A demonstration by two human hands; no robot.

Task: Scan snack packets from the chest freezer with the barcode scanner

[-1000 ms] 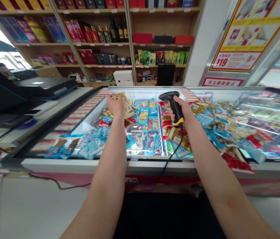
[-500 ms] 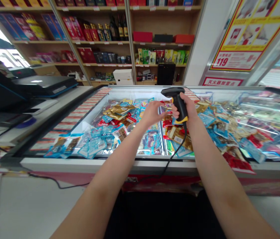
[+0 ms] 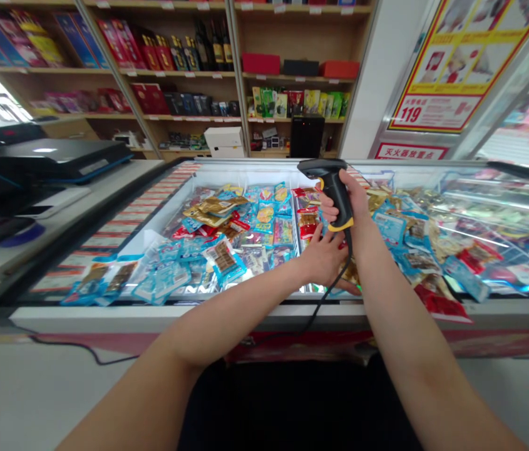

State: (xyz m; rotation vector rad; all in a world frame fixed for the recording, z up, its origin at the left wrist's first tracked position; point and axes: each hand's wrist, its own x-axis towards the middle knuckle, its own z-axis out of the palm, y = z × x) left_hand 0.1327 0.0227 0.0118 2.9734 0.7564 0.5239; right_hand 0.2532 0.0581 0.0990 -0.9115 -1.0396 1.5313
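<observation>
My right hand (image 3: 355, 197) is wrapped round the handle of a black and yellow barcode scanner (image 3: 337, 191), raised over the freezer with its head to the left. The scanner's cable (image 3: 332, 288) hangs down toward the front edge. Below the scanner, my left hand (image 3: 327, 255) reaches with spread fingers over a gold packet (image 3: 351, 274) at the front of the freezer; whether it touches the packet I cannot tell. Left of that hand lie a blue packet with a brown window (image 3: 225, 258) and a heap of gold packets (image 3: 217, 210).
The chest freezer (image 3: 161, 316) spans the view, holding many packets in wire-divided sections. Red packets (image 3: 440, 300) lie by its front rim on the right. A counter with a black device (image 3: 64, 160) stands on the left. Stocked shelves (image 3: 184, 72) line the back wall.
My left hand has moved right and down, from beside the scanner to the packets below it. The right hand still holds the scanner up. The view has shifted slightly.
</observation>
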